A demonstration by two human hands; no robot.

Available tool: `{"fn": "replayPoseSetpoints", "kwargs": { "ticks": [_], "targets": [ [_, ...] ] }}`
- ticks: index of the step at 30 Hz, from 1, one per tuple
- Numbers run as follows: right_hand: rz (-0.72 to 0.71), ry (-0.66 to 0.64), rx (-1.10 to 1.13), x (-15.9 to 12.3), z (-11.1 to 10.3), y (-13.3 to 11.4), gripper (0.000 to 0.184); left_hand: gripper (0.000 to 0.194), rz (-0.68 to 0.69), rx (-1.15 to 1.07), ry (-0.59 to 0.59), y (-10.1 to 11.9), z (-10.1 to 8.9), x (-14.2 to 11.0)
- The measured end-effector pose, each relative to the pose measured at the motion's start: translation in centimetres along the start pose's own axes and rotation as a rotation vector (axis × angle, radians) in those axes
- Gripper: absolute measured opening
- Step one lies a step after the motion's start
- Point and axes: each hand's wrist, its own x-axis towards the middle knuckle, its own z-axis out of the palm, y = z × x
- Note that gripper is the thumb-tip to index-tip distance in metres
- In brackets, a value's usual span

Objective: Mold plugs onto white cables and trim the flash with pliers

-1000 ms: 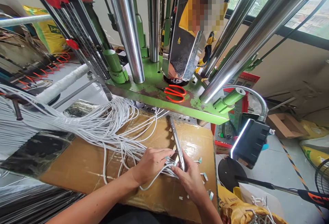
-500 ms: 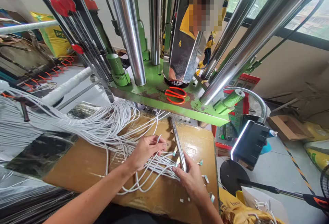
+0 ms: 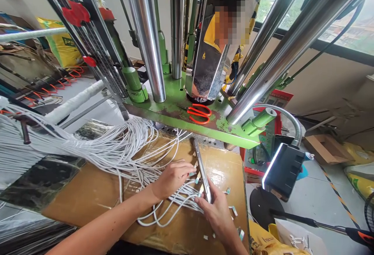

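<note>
My left hand [image 3: 172, 177] pinches the connector end of a white cable [image 3: 178, 198] and holds it against the left side of a long metal bar [image 3: 201, 167] lying on the cardboard-covered bench [image 3: 87, 192]. My right hand [image 3: 214, 210] grips the near end of that bar with its fingers wrapped round it. Several cable ends sit side by side along the bar. A big bundle of white cables [image 3: 96, 146] fans in from the left.
A green press plate [image 3: 175, 108] with chrome columns [image 3: 144, 36] stands just beyond the bench; orange scissors [image 3: 198, 112] lie on it. Another person in yellow stands behind the machine. A black lamp on a gooseneck [image 3: 284, 167] hangs at the right. Small white clips litter the cardboard.
My left hand lifted a cable end clear half a second ago and has now brought it back down against the bar. My right hand stayed on the bar's near end.
</note>
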Motion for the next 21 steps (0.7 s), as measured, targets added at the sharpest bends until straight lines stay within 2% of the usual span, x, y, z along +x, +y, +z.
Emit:
{"fn": "replayPoseSetpoints", "kwargs": {
  "ticks": [4, 7, 10, 14, 16, 21],
  "targets": [
    [-0.006, -0.013, -0.019, 0.0, -0.1, -0.5, 0.053, 0.031, -0.057, -0.076, -0.037, -0.3, 0.1, 0.3],
    [0.008, -0.035, 0.024, -0.1, -0.1, -0.8, 0.049, 0.022, -0.186, -0.138, -0.083, 0.2, -0.6, 0.8],
    [0.013, -0.033, 0.040, -0.2, 0.0, -1.0, 0.049, 0.027, -0.321, -0.189, -0.141, 0.9, -1.9, 1.1],
    [0.038, -0.019, 0.021, -0.2, 0.1, -1.1, 0.054, 0.025, -0.500, -0.205, -0.080, 1.1, -2.6, 1.1],
    [0.032, -0.022, 0.017, -0.2, 0.0, -1.0, 0.056, 0.020, -0.488, -0.166, -0.081, 0.8, -2.4, 1.0],
    [0.037, -0.033, 0.037, 0.0, -0.1, -0.4, 0.061, 0.019, -0.242, -0.026, -0.103, -0.6, -1.4, 1.1]
  ]
}}
